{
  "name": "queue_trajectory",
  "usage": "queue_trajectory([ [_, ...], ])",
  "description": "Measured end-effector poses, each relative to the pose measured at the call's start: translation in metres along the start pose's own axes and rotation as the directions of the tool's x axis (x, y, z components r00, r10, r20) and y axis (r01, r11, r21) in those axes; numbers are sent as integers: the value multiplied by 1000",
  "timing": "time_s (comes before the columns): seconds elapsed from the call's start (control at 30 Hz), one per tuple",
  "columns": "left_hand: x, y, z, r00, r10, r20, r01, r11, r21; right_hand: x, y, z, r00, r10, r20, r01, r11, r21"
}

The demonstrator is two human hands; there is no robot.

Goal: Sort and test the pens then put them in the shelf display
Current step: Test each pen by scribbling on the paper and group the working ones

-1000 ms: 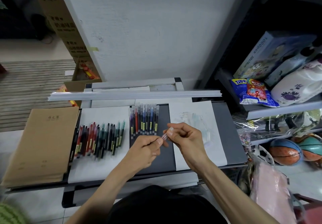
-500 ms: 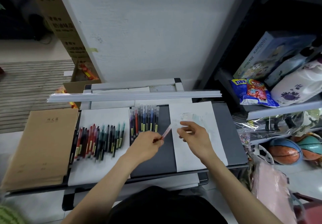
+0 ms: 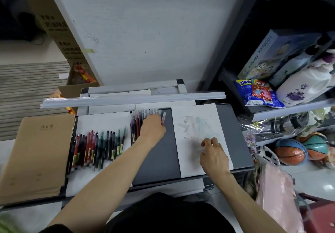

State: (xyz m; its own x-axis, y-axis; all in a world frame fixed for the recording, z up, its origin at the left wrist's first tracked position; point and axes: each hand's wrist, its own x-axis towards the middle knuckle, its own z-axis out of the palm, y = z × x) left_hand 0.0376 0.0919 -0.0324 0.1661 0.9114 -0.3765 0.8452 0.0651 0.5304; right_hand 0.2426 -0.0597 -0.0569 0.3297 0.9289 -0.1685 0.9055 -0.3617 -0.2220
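Your left hand point(image 3: 153, 127) has moved up from bench point(image 3: 159, 164) centre to right end of tested row point(image 3: 143, 114), fingers pinching red pen point(image 3: 163, 117). Pen looks capped, so test likely done and placing under way. Your right hand point(image 3: 213, 154) now rests on scribble sheet point(image 3: 195, 120), fingers loosely curled, holding nothing. Further left, untested pile point(image 3: 97, 145) lies well apart from both hands. Shelf display step not yet begun.

Grey tabletop point(image 3: 155, 162); paper sheets point(image 3: 190, 165), pen row point(image 3: 135, 126), perhaps notebooks point(image 3: 36, 151)
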Motion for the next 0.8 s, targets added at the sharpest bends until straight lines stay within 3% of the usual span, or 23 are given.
queue_trajectory([
  [0.17, 8, 9, 8, 999, -1, 51, -1, 999, 39, 1, 10, -2, 997, 66, -51, -66, 998, -5],
  [0.33, 9, 11, 10, 998, 37, 44, -42, 992, 123, 1, 20, -7, 990, 139, 38, -138, 990, -42],
  [0.6, 12, 17, 8, 997, 69, 26, -73, 976, 206, 9, 33, -5, 997, 75, 21, -75, 997, 25],
  [0.8, 7, 12, 11, 998, 57, 20, -59, 983, 175, 15, 47, 2, 999, 21, 25, -21, 999, 25],
])
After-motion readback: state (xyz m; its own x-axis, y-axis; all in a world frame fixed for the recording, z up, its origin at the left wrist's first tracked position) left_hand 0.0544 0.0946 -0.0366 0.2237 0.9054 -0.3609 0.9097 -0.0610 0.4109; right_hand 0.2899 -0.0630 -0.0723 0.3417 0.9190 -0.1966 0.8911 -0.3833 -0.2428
